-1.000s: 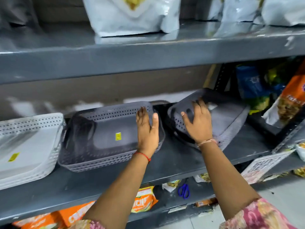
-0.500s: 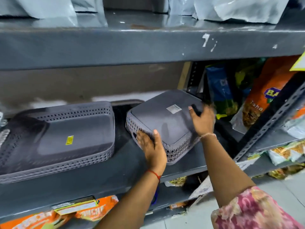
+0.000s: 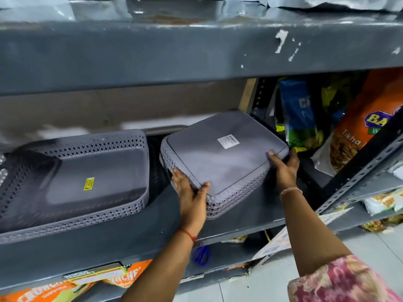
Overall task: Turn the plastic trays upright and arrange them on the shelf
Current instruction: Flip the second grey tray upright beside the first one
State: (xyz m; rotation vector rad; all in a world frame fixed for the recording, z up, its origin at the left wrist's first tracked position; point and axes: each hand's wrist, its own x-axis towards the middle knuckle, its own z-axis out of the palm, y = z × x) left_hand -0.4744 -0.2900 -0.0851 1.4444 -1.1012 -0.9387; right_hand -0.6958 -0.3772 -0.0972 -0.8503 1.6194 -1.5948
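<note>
Shifted to its near corners, both hands [image 3: 192, 197] [image 3: 283, 168] grip the upside-down tray [image 3: 220, 158], base up.

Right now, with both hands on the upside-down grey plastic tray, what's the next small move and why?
Probably lift and flip it. The grey perforated plastic tray lies bottom-up, white label showing, with the left hand on its near corner and the right hand on its right edge. The upright grey tray beside it shows the target.

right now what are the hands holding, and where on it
Both grip the upside-down grey tray: left hand at its near front corner, right hand at its right edge.
</note>
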